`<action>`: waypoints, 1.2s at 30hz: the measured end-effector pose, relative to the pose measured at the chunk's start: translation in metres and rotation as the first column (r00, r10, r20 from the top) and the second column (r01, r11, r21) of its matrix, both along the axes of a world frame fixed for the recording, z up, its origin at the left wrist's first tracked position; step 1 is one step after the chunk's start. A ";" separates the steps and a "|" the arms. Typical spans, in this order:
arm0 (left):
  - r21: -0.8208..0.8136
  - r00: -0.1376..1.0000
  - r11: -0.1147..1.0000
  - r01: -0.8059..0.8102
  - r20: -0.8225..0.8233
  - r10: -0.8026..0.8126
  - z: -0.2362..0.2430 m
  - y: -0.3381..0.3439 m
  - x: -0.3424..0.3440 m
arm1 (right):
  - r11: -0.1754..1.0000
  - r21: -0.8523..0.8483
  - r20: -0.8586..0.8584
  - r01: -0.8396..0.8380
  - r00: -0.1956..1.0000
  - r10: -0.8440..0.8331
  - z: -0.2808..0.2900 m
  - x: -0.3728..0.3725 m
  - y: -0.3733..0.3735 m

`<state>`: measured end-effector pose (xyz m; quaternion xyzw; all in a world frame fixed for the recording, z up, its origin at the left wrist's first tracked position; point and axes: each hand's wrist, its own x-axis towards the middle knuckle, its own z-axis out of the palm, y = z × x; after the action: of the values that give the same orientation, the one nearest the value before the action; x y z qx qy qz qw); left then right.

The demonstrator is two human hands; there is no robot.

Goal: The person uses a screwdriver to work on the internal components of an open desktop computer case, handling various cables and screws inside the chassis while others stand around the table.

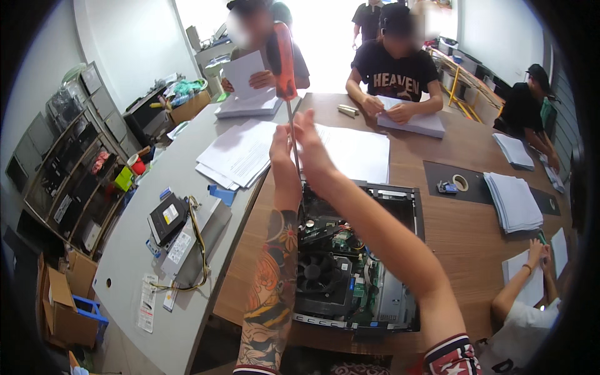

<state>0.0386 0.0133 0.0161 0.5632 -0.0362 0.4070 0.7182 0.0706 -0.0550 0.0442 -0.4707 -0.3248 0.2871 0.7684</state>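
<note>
A long screwdriver (284,69) stands nearly upright, orange-and-black handle on top, its shaft running down between my two hands toward the open black computer case (397,262). My left hand (282,156) and my right hand (310,147) are raised with palms facing, holding the shaft between them; my right fingers are partly curled. The tip is hidden behind my hands and arms. Below, the case shows a fan (312,270), circuit boards and cables. On the grey table at the left lie a metal power supply (194,247) with wires and a black drive (165,219).
Paper sheets (234,150) and more stacks (509,200) surround the case. A tape roll (460,183) lies at the right. Co-workers handle paper across the table (397,112) and at lower right (519,319). Shelving (81,181) and cardboard boxes (65,294) line the left side.
</note>
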 end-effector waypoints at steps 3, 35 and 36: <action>-0.125 0.961 0.955 -0.269 0.031 0.275 0.017 -0.037 0.006 | 0.996 0.064 -0.051 0.063 0.997 -0.060 0.010 -0.016 0.007; 0.039 0.987 0.993 -0.112 -0.110 0.116 0.038 -0.028 -0.014 | 1.000 -0.011 0.240 -0.024 0.971 0.025 0.011 -0.024 -0.028; 0.038 0.987 0.993 -0.115 -0.109 0.119 0.039 -0.029 -0.014 | 1.000 -0.012 0.241 -0.026 0.970 0.028 0.016 -0.026 -0.031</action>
<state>0.0243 -0.0156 0.0554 0.5974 0.0303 0.4160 0.6850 0.0445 -0.0860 0.0603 -0.5009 -0.4208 0.2397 0.7173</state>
